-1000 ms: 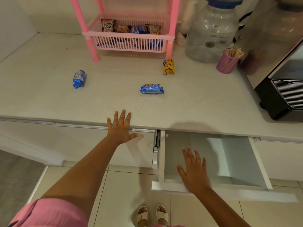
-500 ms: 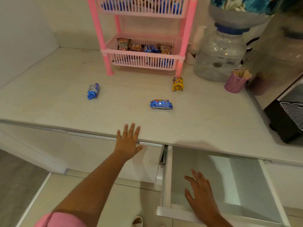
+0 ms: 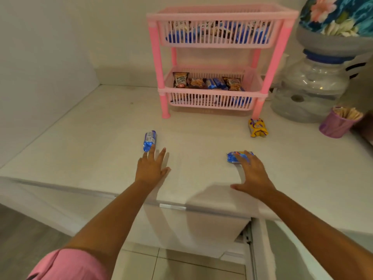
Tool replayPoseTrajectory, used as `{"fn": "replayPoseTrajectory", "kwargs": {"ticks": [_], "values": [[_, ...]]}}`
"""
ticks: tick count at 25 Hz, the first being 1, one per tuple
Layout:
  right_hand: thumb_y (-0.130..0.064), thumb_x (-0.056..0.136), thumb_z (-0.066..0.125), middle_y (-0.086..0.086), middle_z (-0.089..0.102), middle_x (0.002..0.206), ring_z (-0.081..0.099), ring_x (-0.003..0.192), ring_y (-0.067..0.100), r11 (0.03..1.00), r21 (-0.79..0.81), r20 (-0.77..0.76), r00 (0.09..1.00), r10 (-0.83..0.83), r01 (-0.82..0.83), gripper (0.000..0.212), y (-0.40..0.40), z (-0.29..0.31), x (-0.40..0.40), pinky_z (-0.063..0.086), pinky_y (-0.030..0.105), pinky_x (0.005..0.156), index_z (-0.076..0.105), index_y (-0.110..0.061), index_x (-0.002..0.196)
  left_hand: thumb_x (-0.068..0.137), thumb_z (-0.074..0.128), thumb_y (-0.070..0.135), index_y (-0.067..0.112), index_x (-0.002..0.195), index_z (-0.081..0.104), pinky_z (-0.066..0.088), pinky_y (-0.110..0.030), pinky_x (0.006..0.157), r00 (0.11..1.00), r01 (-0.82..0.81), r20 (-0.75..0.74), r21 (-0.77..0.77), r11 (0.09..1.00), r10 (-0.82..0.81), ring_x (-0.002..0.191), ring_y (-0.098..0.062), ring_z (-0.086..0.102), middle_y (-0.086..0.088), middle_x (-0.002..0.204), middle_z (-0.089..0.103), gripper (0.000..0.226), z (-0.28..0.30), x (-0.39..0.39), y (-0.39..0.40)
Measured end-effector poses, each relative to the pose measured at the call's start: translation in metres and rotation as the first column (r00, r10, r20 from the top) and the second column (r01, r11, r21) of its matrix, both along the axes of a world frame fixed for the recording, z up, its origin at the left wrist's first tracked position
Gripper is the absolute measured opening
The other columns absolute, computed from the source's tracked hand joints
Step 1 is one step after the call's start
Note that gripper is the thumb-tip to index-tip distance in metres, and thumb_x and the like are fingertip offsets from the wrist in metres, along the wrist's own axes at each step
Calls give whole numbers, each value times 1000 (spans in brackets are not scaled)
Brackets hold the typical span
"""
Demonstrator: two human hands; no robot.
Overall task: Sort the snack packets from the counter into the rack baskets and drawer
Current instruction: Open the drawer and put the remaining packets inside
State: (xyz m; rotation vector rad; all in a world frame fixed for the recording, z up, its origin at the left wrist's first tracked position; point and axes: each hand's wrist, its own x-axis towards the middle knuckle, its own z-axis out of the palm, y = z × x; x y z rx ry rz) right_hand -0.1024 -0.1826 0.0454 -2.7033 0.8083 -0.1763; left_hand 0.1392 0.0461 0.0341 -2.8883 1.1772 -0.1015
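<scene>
Drawer sits pulled out at your lower right, ready for packets. Both your hands came up off it since a second ago: left hand spread loose, fingertips at the blue roll packet; right hand splayed over the flat blue packet, nothing gripped yet. Yellow packet waits by the pink rack.

Three snack packets loose on the desk, more in the pink rack, drawer open.

A blue packet lies lengthwise, its near end at the left fingers; a flat blue packet lies crosswise, partly under the right fingers; a crumpled yellow packet sits beyond the right fingers, by the rack's front right leg. Behind, the upper basket and lower basket hold mixed packets. The drawer stands pulled out below the right forearm.
</scene>
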Motion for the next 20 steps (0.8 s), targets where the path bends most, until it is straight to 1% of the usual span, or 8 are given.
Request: {"fn": "replayPoseTrajectory", "kwargs": {"ticks": [3, 5, 8, 10, 13, 15, 17, 20], "values": [[-61, 64, 72, 0, 5, 159, 6, 145, 31, 994, -22, -145, 984, -105, 103, 107, -29, -2, 35, 10, 54, 115, 11, -36, 147, 92, 40, 48, 25, 147, 16, 35, -45, 105, 995, -96, -41, -1, 995, 96, 133, -40, 31, -18, 155, 11, 64, 7, 40, -16], [-66, 67, 65, -2, 2, 160, 0, 146, 32, 996, -35, -287, 954, -87, 80, 103, -41, -7, 43, 6, 57, 114, 7, -39, 147, 92, 46, 38, 22, 144, 26, 36, -45, 105, 963, -187, -216, -96, 978, 162, 130, -39, 35, -20, 151, 22, 58, 6, 57, -28], [-62, 74, 62, -3, 19, 156, 5, 145, 29, 999, -11, -328, 944, -35, 33, 82, -48, -16, 44, 12, 56, 114, 24, -36, 142, 91, 50, 25, 18, 138, 38, 40, -43, 101, 892, -269, -422, -200, 942, 165, 122, -41, 43, -21, 144, 30, 49, 2, 70, -37], [-56, 79, 61, -4, 32, 148, 14, 143, 25, 1000, -16, -290, 957, -3, -2, 66, -48, -18, 39, 21, 50, 113, 35, -36, 136, 91, 49, 21, 16, 129, 49, 43, -42, 95, 887, -314, -418, -236, 920, 196, 115, -41, 47, -21, 136, 37, 38, -2, 70, -37], [-48, 84, 56, -4, 31, 148, 15, 142, 25, 999, -31, -287, 957, 31, -42, 62, -43, -17, 27, 24, 46, 113, 31, -32, 139, 92, 47, 20, 11, 112, 58, 48, -42, 90, 905, -357, -353, -330, 874, 236, 108, -40, 47, -23, 123, 43, 25, -8, 51, -38], [-33, 87, 54, -3, 28, 150, 16, 141, 25, 997, -61, -274, 961, 26, -44, 60, -36, -16, 14, 27, 44, 113, 28, -30, 142, 92, 49, 22, 6, 105, 60, 49, -42, 84, 924, -338, -323, -431, 837, 206, 100, -38, 49, -24, 119, 46, 24, -13, 26, -39], [-15, 86, 50, -4, 31, 149, 21, 139, 24, 992, -109, -236, 971, 29, -56, 61, -29, -16, -2, 33, 39, 109, 30, -30, 142, 89, 51, 22, 5, 102, 61, 44, -34, 73, 937, -310, -305, -497, 811, 171, 89, -31, 50, -19, 115, 51, 23, -16, -4, -38], [-5, 87, 44, -6, 41, 141, 33, 131, 19, 979, -192, -141, 989, 37, -64, 58, -17, -20, -33, 43, 30, 97, 36, -30, 139, 87, 54, 20, 10, 95, 64, 49, -35, 78, 949, -238, -308, -555, 797, 69, 89, -32, 56, -16, 116, 52, 16, -21, -63, -36]]}}
